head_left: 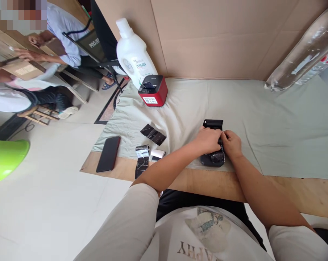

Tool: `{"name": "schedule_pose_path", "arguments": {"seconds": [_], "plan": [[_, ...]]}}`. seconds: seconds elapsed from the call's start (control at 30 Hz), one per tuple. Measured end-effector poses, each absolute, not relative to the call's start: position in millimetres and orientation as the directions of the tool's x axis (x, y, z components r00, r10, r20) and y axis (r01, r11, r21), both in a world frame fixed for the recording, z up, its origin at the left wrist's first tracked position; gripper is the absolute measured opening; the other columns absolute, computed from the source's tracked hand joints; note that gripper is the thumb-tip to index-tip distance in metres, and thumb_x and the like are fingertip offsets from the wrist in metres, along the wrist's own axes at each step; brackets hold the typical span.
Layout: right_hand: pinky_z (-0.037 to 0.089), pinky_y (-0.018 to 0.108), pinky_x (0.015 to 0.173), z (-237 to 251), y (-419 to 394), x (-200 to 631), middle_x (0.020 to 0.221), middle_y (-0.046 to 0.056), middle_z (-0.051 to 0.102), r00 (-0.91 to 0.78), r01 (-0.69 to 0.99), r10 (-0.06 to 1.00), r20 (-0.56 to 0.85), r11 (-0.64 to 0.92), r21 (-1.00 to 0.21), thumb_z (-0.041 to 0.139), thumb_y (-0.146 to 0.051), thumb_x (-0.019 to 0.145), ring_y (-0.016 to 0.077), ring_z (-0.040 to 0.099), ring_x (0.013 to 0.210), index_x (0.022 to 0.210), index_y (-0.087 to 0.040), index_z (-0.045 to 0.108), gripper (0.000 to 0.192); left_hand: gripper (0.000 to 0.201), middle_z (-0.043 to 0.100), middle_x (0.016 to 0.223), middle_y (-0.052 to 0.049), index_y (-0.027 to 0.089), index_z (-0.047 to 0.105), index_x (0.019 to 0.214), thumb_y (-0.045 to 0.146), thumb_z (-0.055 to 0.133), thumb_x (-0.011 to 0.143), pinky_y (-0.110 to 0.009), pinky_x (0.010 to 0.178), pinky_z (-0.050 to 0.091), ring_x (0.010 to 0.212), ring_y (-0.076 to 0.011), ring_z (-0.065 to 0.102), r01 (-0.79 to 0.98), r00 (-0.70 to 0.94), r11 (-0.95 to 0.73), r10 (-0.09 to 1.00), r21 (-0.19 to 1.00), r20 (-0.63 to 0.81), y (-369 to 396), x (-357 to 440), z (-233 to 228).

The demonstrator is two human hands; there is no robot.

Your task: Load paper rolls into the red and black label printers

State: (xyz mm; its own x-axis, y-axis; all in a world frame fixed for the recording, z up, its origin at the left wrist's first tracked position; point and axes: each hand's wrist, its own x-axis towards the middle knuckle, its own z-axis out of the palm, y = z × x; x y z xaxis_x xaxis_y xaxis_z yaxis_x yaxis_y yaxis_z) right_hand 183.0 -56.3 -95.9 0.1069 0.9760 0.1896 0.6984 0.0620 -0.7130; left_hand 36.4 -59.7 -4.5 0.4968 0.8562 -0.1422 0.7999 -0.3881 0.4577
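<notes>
A black portable printer [207, 160] lies on the cloth in front of me, its lid [213, 122] raised at the far end. My left hand [209, 140] reaches across the printer's middle, fingers bent down onto it. At its right side is my right hand [232, 143], thumb and fingers pinched close to the left fingertips. Whatever is between those fingers is hidden. A dark, shiny roll [217, 157] sits at the printer's near end. To the left are a black-printed paper roll [142, 156], a white paper roll [157, 153] and a loose black strip [153, 134].
A phone [108, 154] lies near the table's left corner. Behind stand a red and black box-shaped device [153, 90] and a white jug [135, 54]. Cardboard [212, 40] walls the back; a wrapped brown roll [302, 50] leans right. People [63, 36] sit at far left.
</notes>
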Motion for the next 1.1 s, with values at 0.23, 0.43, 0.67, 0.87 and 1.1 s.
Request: {"name": "schedule_pose_path", "arguments": {"seconds": [0.23,0.43,0.67,0.87,1.1], "plan": [[0.039,0.036,0.067,-91.3,-57.6,183.8,0.067,0.006,0.058,0.097,0.721,0.982,0.163,0.044,-0.692,0.035,-0.063,0.086,0.0223,0.052,0.071,0.064,-0.023,0.052,0.048,0.025,0.069,0.101,-0.003,0.018,0.062,0.096,0.027,0.064,0.073,-0.030,0.085,0.049,0.094,-0.0186,0.064,0.633,0.562,-0.231,0.793,0.739,-0.234,-56.4,-64.7,26.7],[0.036,0.035,0.064,-89.4,-57.4,183.0,0.063,0.005,0.056,0.097,0.727,0.983,0.157,0.038,-0.686,0.036,-0.062,0.085,0.0221,0.050,0.070,0.063,-0.024,0.051,0.046,0.035,0.070,0.113,-0.005,0.020,0.065,0.105,0.027,0.059,0.071,-0.030,0.084,0.048,0.100,-0.0241,0.064,0.947,0.278,-0.124,0.780,0.297,-0.561,-69.1,-167.2,38.2],[0.035,0.034,0.063,-87.8,-57.9,182.4,0.062,0.005,0.055,0.099,0.729,0.981,0.168,0.044,-0.683,0.035,-0.063,0.086,0.0221,0.051,0.070,0.063,-0.024,0.049,0.047,0.051,0.065,0.124,-0.007,0.023,0.063,0.118,0.016,0.054,0.068,-0.044,0.102,0.038,0.117,-0.0299,0.055,0.978,0.202,-0.197,0.813,0.070,-0.546,-97.0,-184.8,23.1],[0.037,0.035,0.065,-85.3,-58.2,182.4,0.066,0.007,0.058,0.084,0.731,0.986,0.146,0.039,-0.681,0.037,-0.061,0.085,0.0233,0.053,0.072,0.064,-0.024,0.050,0.044,0.032,0.061,0.120,-0.008,0.022,0.067,0.100,0.019,0.063,0.069,-0.060,0.113,0.016,0.126,-0.0316,0.043,0.930,0.364,-0.350,0.844,0.110,-0.393,-117.6,-167.1,2.8],[0.041,0.037,0.069,-84.4,-58.7,182.3,0.069,0.007,0.060,0.081,0.731,0.990,0.114,0.019,-0.682,0.037,-0.057,0.085,0.0241,0.056,0.075,0.064,-0.024,0.049,0.040,0.015,0.062,0.109,-0.008,0.020,0.070,0.081,0.017,0.067,0.066,-0.062,0.112,0.018,0.122,-0.0329,0.047,0.886,0.447,-0.366,0.839,0.285,-0.310,-118.7,-158.2,4.7]]}}
